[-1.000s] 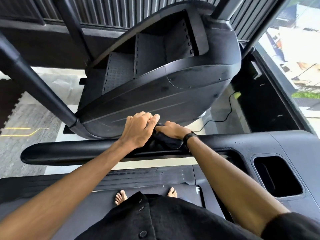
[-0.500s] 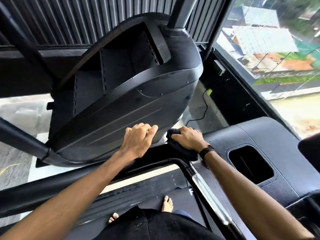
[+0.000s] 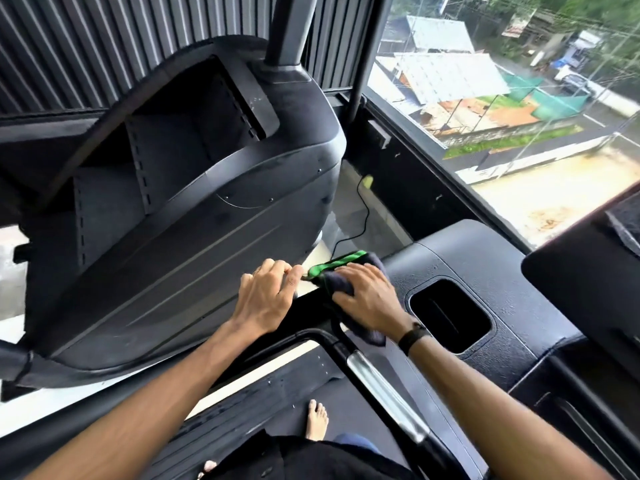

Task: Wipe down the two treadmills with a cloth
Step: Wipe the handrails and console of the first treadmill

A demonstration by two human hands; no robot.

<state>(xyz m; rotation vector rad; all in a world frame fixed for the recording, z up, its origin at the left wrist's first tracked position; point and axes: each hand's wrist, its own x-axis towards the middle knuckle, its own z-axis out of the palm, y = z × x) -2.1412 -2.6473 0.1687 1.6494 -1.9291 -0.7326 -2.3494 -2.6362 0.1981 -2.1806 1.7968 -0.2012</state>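
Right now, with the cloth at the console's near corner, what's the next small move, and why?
Probably slide the right hand and the cloth rightward across the console top, toward the recessed pocket. The cloth sits bunched at the console's left edge beside the left hand, with the surface beyond uncovered.

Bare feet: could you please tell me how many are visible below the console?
2: one bare foot on the belt, toes forward, and the toes of a second foot at the dark garment's left edge, mostly hidden.
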